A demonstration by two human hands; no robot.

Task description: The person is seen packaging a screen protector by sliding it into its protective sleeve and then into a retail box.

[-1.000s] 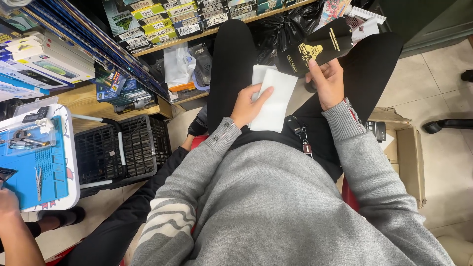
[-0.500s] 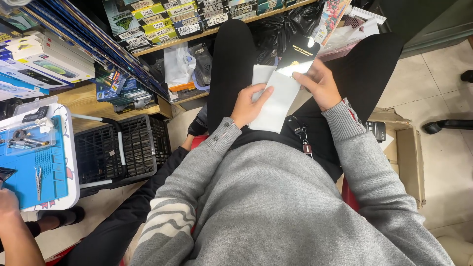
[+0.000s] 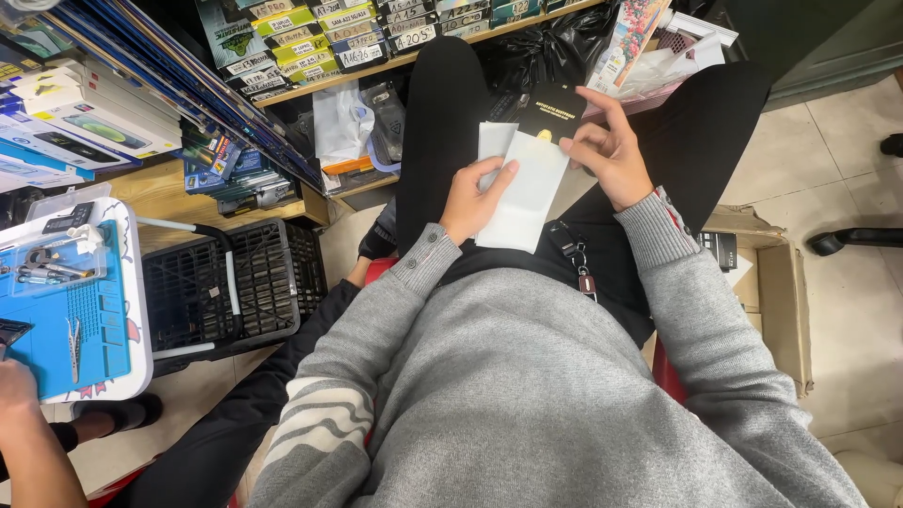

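I sit with black trousers and a grey sweater, hands over my lap. My left hand [image 3: 473, 199] holds a white paper sleeve [image 3: 517, 193] with a second white sheet behind it. My right hand [image 3: 609, 150] pinches a flat black packet [image 3: 553, 111] by its lower edge at the mouth of the white sleeve. Most of the black packet still sticks out above the sleeve.
A key fob [image 3: 572, 254] hangs at my waist. Shelves of boxed goods [image 3: 310, 42] stand ahead on the left. A black crate [image 3: 235, 282] sits on the floor, a cardboard box [image 3: 771, 292] on my right. Another person's hand [image 3: 19, 395] is by a blue work mat [image 3: 71, 320].
My right hand brought the black packet down from the upper right to the top of the white sleeve and pushed it partway in. My left hand held still.
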